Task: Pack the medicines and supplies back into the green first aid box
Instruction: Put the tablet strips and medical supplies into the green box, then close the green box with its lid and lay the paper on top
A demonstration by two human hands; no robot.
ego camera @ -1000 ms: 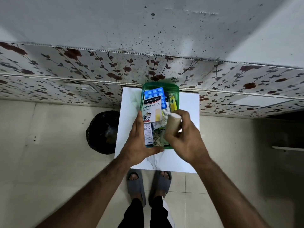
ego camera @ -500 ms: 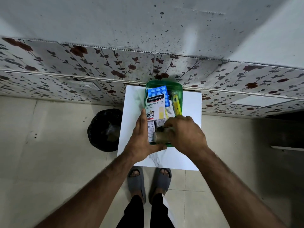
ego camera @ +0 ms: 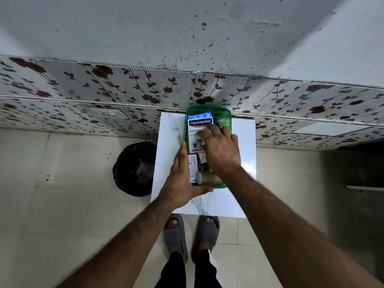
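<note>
The green first aid box (ego camera: 207,111) stands on a small white table (ego camera: 170,134), packed with supplies. Inside lie a white Hansaplast plaster box (ego camera: 196,132), a blue blister pack (ego camera: 200,116) at the far end, a yellow item (ego camera: 220,122), small cartons (ego camera: 192,165) and a tan bandage roll (ego camera: 206,177) lying at the near end. My left hand (ego camera: 179,179) clasps the box's near left corner, thumb along the front wall. Spread flat above the contents, my right hand (ego camera: 220,148) holds nothing, its fingertips on the plaster box.
A black bin with a bag (ego camera: 135,169) stands on the floor left of the table. A wall with floral tiles (ego camera: 104,90) rises right behind the table. My feet in grey slippers (ego camera: 191,231) are at the table's near edge.
My right hand laid the tan bandage roll down at the near end of the box, let go of it, and moved forward over the plaster box.
</note>
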